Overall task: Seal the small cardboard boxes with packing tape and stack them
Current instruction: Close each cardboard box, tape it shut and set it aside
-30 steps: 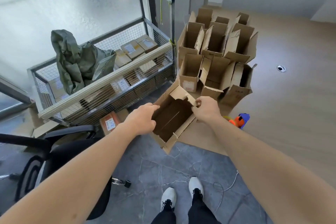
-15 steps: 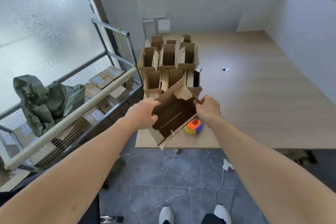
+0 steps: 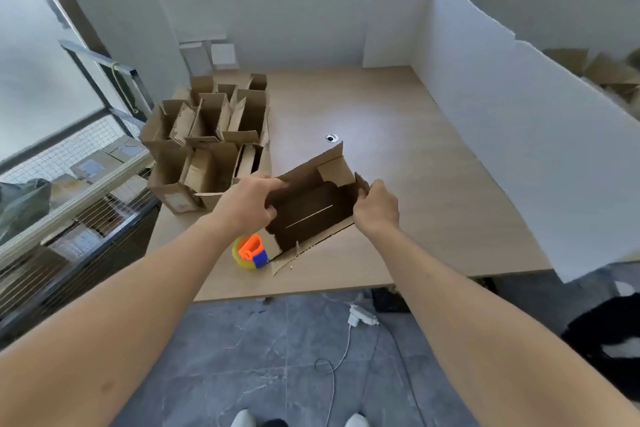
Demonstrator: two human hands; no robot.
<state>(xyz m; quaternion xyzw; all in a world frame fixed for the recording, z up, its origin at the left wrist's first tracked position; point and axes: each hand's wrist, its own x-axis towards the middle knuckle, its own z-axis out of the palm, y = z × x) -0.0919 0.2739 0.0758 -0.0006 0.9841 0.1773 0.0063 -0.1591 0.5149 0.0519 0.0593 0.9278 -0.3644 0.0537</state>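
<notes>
I hold a small open cardboard box [image 3: 311, 208] tilted above the near part of the wooden table [image 3: 415, 184], its flaps spread and its dark inside facing me. My left hand [image 3: 251, 203] grips the box's left wall with curled fingers. My right hand [image 3: 375, 208] pinches the right flap. Just below the box's left corner lies a tape dispenser [image 3: 250, 251] with a yellow roll and an orange and blue body. Several more open boxes [image 3: 207, 142] stand packed together at the table's left side.
A wire cage cart [image 3: 79, 191] with labelled parcels stands left of the table. White partition boards [image 3: 519, 121] wall the table's right side. A small round hole [image 3: 331, 138] marks the tabletop. A white cable and plug [image 3: 360, 317] lie on the grey floor.
Both hands have carried the box to the right, away from the cluster of boxes, over the middle of the table. The camera has turned right and up; the tape dispenser now sits at the box's left.
</notes>
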